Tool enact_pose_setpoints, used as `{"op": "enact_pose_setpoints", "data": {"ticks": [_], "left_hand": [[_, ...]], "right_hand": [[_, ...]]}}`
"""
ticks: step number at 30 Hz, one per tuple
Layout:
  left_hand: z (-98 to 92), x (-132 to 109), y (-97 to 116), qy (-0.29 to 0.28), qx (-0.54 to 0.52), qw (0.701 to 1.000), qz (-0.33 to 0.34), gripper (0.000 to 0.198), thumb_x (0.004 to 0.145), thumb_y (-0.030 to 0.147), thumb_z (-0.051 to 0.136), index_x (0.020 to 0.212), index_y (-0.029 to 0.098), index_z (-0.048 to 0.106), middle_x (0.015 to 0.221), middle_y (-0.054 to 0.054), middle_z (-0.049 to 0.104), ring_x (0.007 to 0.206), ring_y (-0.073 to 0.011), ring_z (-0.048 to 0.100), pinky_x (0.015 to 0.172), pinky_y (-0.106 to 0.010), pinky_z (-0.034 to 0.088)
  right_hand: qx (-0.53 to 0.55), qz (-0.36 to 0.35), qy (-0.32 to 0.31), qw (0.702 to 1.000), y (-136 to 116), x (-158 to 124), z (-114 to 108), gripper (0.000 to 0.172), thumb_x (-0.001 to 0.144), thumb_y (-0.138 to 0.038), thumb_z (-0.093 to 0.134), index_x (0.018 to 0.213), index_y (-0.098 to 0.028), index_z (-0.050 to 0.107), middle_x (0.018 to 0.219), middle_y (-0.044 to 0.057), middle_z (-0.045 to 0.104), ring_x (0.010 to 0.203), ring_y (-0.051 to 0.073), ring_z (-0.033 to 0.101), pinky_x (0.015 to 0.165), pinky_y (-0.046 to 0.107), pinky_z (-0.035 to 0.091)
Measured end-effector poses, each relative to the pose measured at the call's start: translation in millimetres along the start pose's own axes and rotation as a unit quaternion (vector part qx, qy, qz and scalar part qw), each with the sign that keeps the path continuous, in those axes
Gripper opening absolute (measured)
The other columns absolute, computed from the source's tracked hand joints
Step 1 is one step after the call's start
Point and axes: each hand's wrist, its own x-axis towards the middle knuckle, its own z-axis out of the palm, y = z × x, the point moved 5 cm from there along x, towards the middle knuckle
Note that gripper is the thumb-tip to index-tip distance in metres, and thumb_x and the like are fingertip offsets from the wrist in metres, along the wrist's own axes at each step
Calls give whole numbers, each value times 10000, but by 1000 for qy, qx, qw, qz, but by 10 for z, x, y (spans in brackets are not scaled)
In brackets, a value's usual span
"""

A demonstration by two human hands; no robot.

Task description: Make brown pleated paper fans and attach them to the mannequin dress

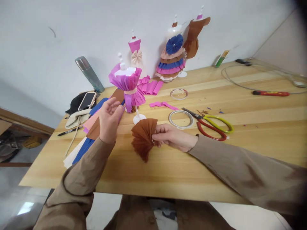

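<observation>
A pleated brown crepe paper fan [144,137] is pinched at its gathered end by my right hand [168,135], above the table. My left hand [110,116] is raised with loosely bent fingers apart and nothing in it. Just beyond that hand stands a small white dress form [138,118] wearing a pink crepe paper dress [129,83] with a pale band at its waist. Partly behind my left hand and forearm lie strips of crepe paper [83,148] in blue, brown, pink and cream.
Scissors [201,119] with red and yellow handles lie right of a tape roll [181,119]. Behind are a second tape roll [178,93], pink strips [152,87] and several dressed forms [171,60]. A flask [90,75], phone [87,101], pen [69,131] and screwdriver [271,93] lie farther out.
</observation>
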Motion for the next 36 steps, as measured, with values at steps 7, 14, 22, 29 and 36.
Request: {"op": "enact_pose_setpoints", "data": {"ticks": [7, 14, 22, 29, 36], "left_hand": [[168, -720, 175, -126, 183, 960, 170, 72, 827, 240, 638, 806, 184, 678, 742, -22, 657, 681, -132, 577, 644, -260, 475], [295, -987, 154, -152, 269, 896, 318, 205, 769, 262, 731, 946, 189, 657, 878, -70, 668, 823, -195, 603, 731, -313, 514], [288, -945, 71, -166, 267, 905, 288, 94, 767, 225, 717, 810, 204, 636, 873, -55, 681, 830, -198, 608, 752, -339, 503], [276, -877, 26, -183, 218, 931, 230, 68, 795, 206, 675, 741, 209, 633, 784, -34, 703, 772, -178, 617, 757, -343, 499], [238, -843, -146, -182, 11, 981, -61, 119, 752, 294, 704, 757, 188, 649, 629, -6, 656, 539, -135, 573, 526, -274, 459]], "right_hand": [[119, -112, 116, 980, 68, 9, -74, 360, 575, -358, 872, 584, -153, 576, 529, -47, 604, 487, 65, 555, 499, 191, 446], [92, -152, 140, 974, 120, -13, -65, 339, 590, -378, 866, 615, -147, 618, 574, -40, 639, 510, 54, 557, 519, 179, 457], [39, -158, 130, 978, 127, -47, -25, 328, 638, -425, 835, 631, -151, 655, 625, -3, 672, 555, 77, 577, 543, 200, 466], [-37, -158, 114, 980, 116, -91, -7, 410, 727, -551, 725, 703, -148, 652, 699, 45, 679, 583, 128, 609, 552, 267, 487], [-252, -270, 149, 917, -81, -189, 83, 273, 786, -384, 651, 632, -193, 530, 546, -34, 496, 492, 97, 442, 463, 246, 354]]}}
